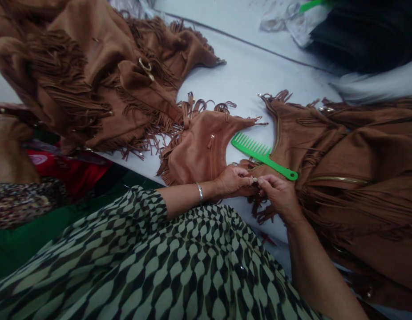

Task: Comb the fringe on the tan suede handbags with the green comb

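Observation:
My left hand (233, 181), with a silver bangle at the wrist, is closed in a pinch at the table's near side. Facing it, my right hand (278, 192) also pinches, and the fingertips of both nearly meet at a small metal fitting (255, 180). Brown suede surrounds the fitting; which bag it belongs to is hard to make out. Just beyond my left hand lies a small fringed brown bag (201, 144) with a short zip. A green wide-tooth comb (259, 153) rests beyond my fingers, its handle over brown suede.
Fringed brown bags are heaped on the left (102, 75) and on the right (356, 151) of the white table (232, 84). Black material (369, 40) and clear plastic (282, 20) lie at the far right. Another person's hand (10, 146) is at the left edge.

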### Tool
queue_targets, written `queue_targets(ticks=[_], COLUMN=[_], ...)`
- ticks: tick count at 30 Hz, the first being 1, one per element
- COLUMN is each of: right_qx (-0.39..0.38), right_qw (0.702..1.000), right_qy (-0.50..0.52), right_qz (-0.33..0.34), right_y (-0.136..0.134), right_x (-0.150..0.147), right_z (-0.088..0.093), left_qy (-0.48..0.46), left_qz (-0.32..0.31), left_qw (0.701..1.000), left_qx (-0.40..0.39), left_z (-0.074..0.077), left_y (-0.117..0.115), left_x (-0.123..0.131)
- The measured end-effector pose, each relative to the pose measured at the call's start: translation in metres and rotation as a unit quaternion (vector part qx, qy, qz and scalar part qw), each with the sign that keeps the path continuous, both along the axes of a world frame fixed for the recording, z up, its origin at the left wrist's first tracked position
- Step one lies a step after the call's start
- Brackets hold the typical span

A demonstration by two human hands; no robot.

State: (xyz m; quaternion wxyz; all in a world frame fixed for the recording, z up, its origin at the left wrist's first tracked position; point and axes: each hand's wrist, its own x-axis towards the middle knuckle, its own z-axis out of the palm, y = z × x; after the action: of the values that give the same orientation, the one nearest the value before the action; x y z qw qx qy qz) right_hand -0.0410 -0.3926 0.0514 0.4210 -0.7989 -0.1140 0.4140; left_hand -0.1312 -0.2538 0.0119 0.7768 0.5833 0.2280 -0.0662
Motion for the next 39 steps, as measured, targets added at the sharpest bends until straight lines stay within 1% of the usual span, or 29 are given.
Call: queue_targets(ticks=[2,4,7,11,14,17,20,24,29,32,35,39], right_qx=[-0.004,0.000,0.035,0.092,0.102,0.098,0.086,0.067,0.058,0.068,0.071,0.049], right_qw=[1.000,1.000,0.998,0.981,0.976,0.979,0.983,0.985,0.988,0.985,0.981,0.979], right_qy=[-0.015,-0.010,0.057,0.151,0.162,0.145,0.130,0.132,0.125,0.152,0.182,0.183], right_qz=[0.014,0.014,-0.021,-0.079,-0.102,-0.109,-0.098,-0.093,-0.068,-0.045,0.003,0.074], right_y=[-0.001,-0.001,0.001,0.005,0.006,0.007,0.007,0.006,0.006,0.004,0.002,-0.001], right_x=[0.000,0.000,-0.003,-0.009,-0.013,-0.015,-0.017,-0.017,-0.015,-0.010,-0.002,0.008], right_z=[-0.002,-0.005,-0.009,-0.010,-0.010,-0.011,-0.013,-0.015,-0.013,-0.011,-0.011,-0.013], left_qy=[0.001,0.005,0.005,0.007,0.026,0.033,0.027,0.017,0.014,0.005,-0.023,-0.071], left_qz=[-0.005,-0.010,-0.014,-0.020,-0.016,-0.006,0.005,-0.003,-0.052,-0.086,-0.128,-0.185], left_qw=[1.000,1.000,1.000,0.999,0.998,0.997,0.997,0.997,0.995,0.992,0.989,0.980], left_qx=[0.003,0.004,-0.002,-0.031,-0.056,-0.069,-0.076,-0.079,-0.087,-0.097,-0.071,-0.021], left_z=[0.001,0.003,0.009,0.016,0.015,0.011,0.007,0.005,0.007,0.004,-0.002,-0.005], left_y=[0.001,0.003,0.007,0.010,0.008,0.006,0.005,0.007,0.012,0.015,0.018,0.023], left_x=[0.000,0.001,0.002,0.002,0.002,0.002,0.001,0.000,-0.002,-0.002,-0.001,0.001])
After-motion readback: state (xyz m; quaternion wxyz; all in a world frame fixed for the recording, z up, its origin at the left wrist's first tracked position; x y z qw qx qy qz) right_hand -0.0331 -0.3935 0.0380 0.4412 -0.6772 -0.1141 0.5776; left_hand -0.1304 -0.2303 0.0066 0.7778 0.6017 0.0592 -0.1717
